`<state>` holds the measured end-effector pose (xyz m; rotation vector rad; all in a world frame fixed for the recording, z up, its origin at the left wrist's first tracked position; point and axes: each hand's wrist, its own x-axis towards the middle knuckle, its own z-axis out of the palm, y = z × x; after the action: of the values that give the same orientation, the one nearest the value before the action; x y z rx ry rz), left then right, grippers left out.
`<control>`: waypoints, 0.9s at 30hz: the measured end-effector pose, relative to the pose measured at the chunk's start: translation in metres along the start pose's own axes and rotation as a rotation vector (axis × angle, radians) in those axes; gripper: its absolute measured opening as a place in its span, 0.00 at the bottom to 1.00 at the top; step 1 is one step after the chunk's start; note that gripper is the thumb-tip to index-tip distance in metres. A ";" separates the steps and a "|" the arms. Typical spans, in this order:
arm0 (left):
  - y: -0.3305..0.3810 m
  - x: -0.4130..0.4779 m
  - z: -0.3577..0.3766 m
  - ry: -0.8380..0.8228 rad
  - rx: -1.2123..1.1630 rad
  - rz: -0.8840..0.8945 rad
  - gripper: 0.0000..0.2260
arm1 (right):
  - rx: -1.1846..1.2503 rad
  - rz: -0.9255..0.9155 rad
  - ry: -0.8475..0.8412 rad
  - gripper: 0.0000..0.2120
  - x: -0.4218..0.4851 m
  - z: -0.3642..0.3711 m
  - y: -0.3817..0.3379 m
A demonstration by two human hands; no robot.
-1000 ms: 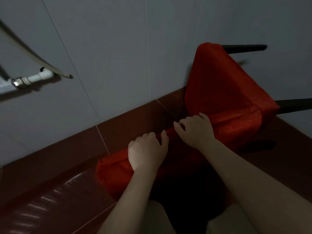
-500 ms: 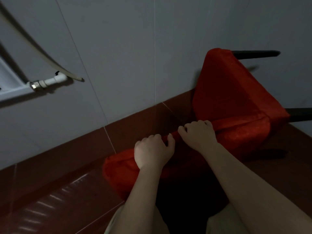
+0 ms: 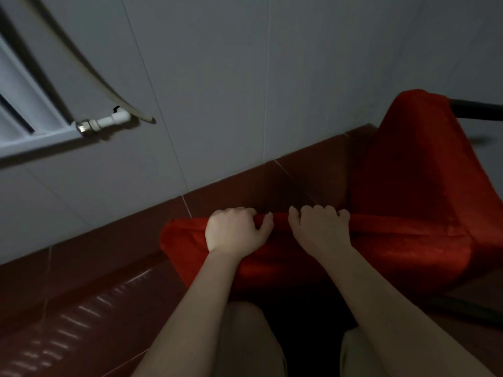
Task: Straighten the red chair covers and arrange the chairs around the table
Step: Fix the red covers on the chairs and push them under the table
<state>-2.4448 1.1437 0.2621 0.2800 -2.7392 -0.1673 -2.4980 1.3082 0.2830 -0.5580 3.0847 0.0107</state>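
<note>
A chair in a red cover (image 3: 408, 186) lies tipped on the dark red floor against the wall, its seat facing me and its black legs (image 3: 476, 111) pointing right. My left hand (image 3: 235, 231) grips the top edge of the covered backrest, fingers curled over it. Just to its right, my right hand (image 3: 319, 229) grips the same red edge. The lower part of the backrest is hidden behind my forearms and knees.
A grey tiled wall (image 3: 245, 91) rises right behind the chair. A white radiator (image 3: 24, 104) with a metal pipe fitting (image 3: 100, 123) and a hose hangs at the upper left. Glossy dark red floor tiles (image 3: 81, 308) spread to the left.
The view has swung left and down, so the chair now sits further right. Both hands keep their grip on the red backrest edge and have drawn a little apart.
</note>
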 end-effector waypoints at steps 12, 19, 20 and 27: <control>-0.011 0.007 -0.004 -0.019 -0.024 0.015 0.26 | 0.085 0.083 0.389 0.23 -0.012 0.022 -0.010; -0.008 0.005 -0.003 -0.077 -0.021 -0.018 0.28 | 0.054 0.060 0.455 0.23 -0.006 0.026 -0.007; -0.008 0.005 -0.002 -0.084 -0.015 -0.025 0.28 | 0.059 0.054 0.462 0.23 -0.007 0.026 -0.006; 0.000 -0.011 -0.008 -0.127 -0.001 -0.075 0.26 | 0.034 0.030 0.445 0.23 -0.016 0.026 -0.003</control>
<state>-2.4321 1.1451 0.2655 0.3850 -2.8553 -0.2133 -2.4812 1.3109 0.2572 -0.5819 3.5134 -0.1923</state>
